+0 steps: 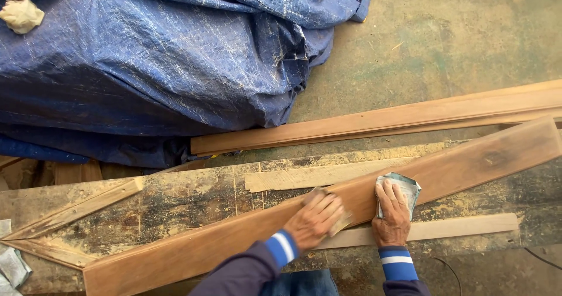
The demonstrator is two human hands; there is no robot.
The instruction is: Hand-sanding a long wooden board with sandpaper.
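A long reddish wooden plank [246, 237] lies slantwise across a worn, dusty workbench [175, 199], its left end near and low, its right end rising far and to the right past the bench's edge. The left hand [314, 219] lies flat on the plank's top face near its middle, fingers spread and pressing a small piece of sandpaper [342, 221] that shows under the fingertips. The right hand [392, 214] sits just to the right on the same plank, fingers curled over a folded, pale grey-blue sheet of sandpaper [404, 188] held against the plank's far edge.

A thin pale strip of wood [445, 229] lies along the plank's near edge, touching it under the hands. Another pale flat strip [316, 176] lies on the bench just beyond the plank. Farther off, a second long board [386, 120] rests on the ground, roughly parallel. A crumpled blue tarpaulin [152, 56] fills the far left, with a wadded tan rag [21, 13] on it. Bare concrete floor [456, 38] lies open at the far right. The plank's face to the right and left of the hands is uncovered.
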